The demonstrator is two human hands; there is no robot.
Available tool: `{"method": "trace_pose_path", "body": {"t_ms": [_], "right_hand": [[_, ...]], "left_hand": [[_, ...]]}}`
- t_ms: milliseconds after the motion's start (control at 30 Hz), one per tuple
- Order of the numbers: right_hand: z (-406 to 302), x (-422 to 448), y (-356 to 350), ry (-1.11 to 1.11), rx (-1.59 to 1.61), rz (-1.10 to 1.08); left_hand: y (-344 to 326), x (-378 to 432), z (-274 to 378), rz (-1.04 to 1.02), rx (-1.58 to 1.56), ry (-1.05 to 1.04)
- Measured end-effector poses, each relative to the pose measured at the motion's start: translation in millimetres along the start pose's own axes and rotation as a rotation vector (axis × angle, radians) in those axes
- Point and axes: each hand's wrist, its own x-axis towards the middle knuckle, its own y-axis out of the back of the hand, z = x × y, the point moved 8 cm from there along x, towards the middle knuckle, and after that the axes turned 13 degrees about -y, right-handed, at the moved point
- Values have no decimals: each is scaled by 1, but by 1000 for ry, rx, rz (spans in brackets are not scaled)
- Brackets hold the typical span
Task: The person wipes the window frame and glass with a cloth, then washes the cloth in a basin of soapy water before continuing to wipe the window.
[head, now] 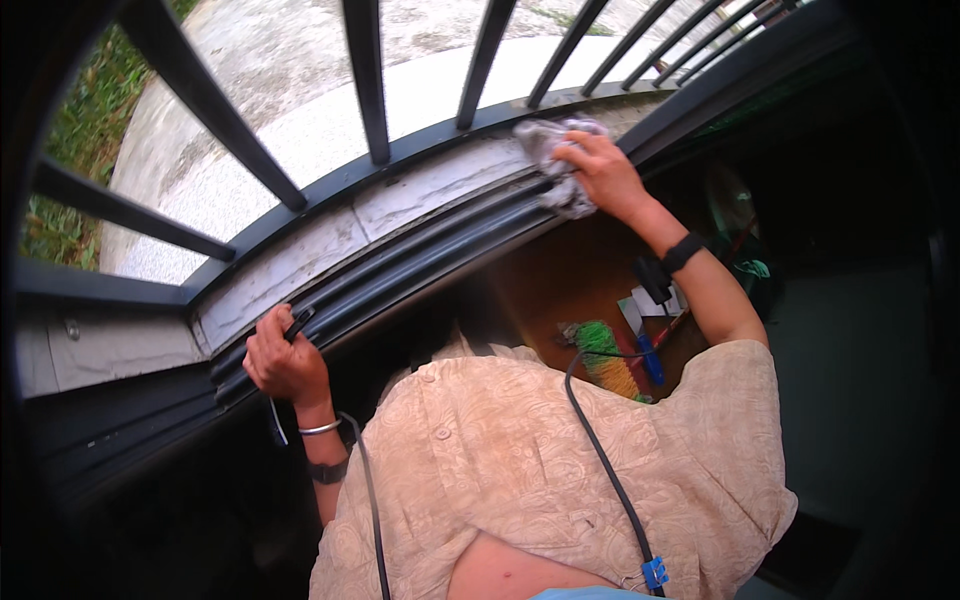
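Observation:
My right hand (606,171) presses a crumpled greyish-white cloth (544,142) onto the right end of the window sill. The cloth spreads over the pale tiled ledge (442,174) and the dark metal sliding track (420,255). Farther left, my left hand (286,360) is closed around a small black object (300,324) at the near side of the track. Only its tip shows above the fingers, so its kind is unclear. A thin pale strip (277,424) hangs below that hand; what it belongs to is hidden.
Dark metal window bars (367,82) rise along the ledge's outer edge. On a brown surface below lie a brush with green and yellow bristles (600,349) and a blue-handled putty knife (649,360). Black cables (600,442) run from both wrists across my shirt.

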Motion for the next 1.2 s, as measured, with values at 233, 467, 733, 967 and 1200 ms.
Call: {"method": "trace_pose_path", "body": {"t_ms": [233,467,733,967,1200], "right_hand": [[-109,17,-27,0,269,99],[-219,30,-49,497,522,-33],[-9,38,-21,134,-15,32],[24,38,10,-201,211,257],[64,62,18,-603,1056,711]], "left_hand": [[3,6,8,45,-34,-20],[5,9,15,-5,-72,-53],[2,5,6,-14,-59,-17],[10,7,1,26,-112,-26],[11,6,0,24,-99,-18]]}}
